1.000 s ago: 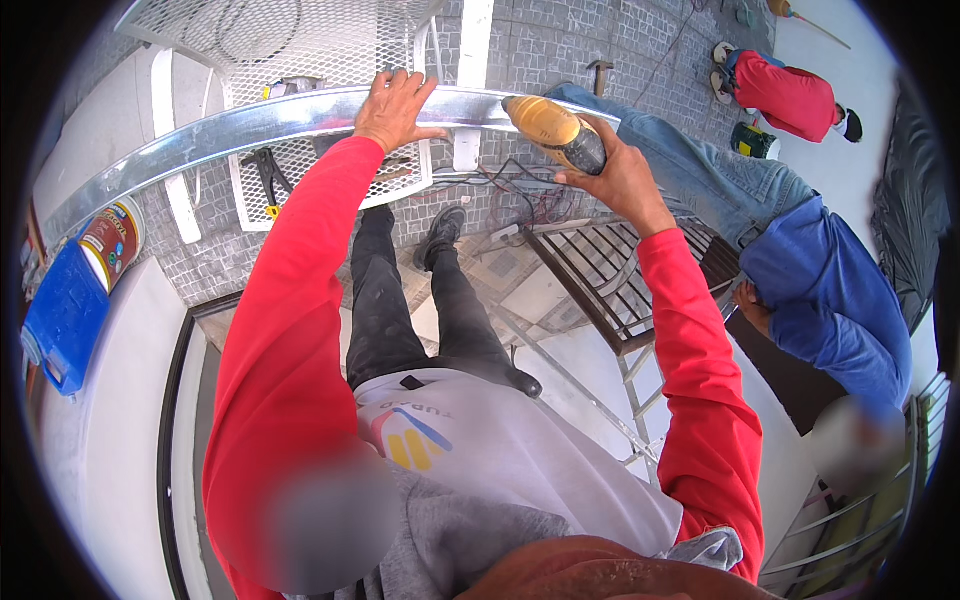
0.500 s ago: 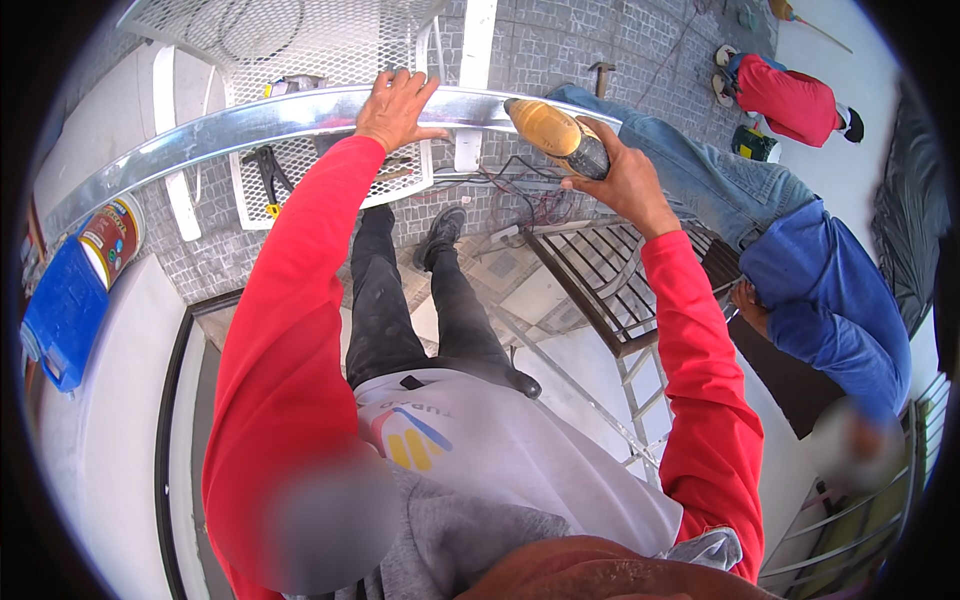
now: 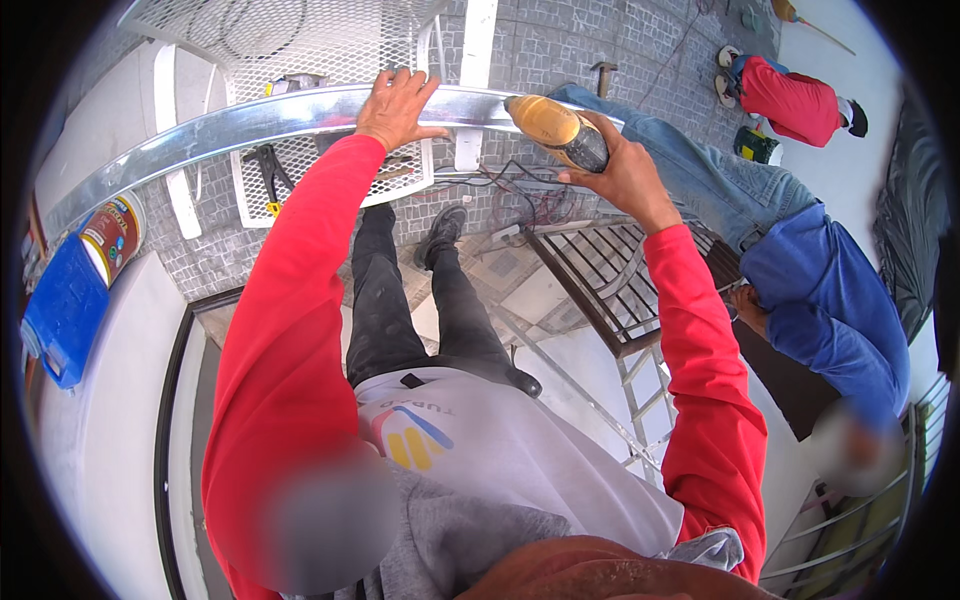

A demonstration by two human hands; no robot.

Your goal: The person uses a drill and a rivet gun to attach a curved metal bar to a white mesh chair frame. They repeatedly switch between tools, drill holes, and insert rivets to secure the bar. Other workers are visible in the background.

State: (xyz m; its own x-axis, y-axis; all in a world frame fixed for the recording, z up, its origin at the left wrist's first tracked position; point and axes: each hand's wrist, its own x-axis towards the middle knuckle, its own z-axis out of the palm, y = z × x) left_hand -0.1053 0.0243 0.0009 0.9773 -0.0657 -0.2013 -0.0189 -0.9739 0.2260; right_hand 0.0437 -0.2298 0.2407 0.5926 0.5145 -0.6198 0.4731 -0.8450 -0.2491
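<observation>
A long shiny metal bar (image 3: 270,115) runs across in front of me, bowed by the lens. My left hand (image 3: 393,110) lies over it, fingers hooked past its far edge and thumb stretched along the near side. My right hand (image 3: 632,172) is wrapped round a rounded yellow-and-black power tool (image 3: 550,125); its exact kind does not show. The tool's narrow dark front points left, over the bar, and I cannot tell whether they touch. Beneath the bar, a white mesh platform (image 3: 240,190) carries black-and-yellow pliers or cutters (image 3: 270,178).
A co-worker in a blue shirt (image 3: 820,280) is close on my right; another in red (image 3: 790,98) bends farther off. A hammer (image 3: 603,78) lies on the paving. Cables (image 3: 535,185), a dark slatted frame (image 3: 600,290), a ladder (image 3: 640,390) and a blue jerrycan (image 3: 65,310) surround me.
The power tool and my right hand have shifted very slightly. My left hand stays in place on the bar.
</observation>
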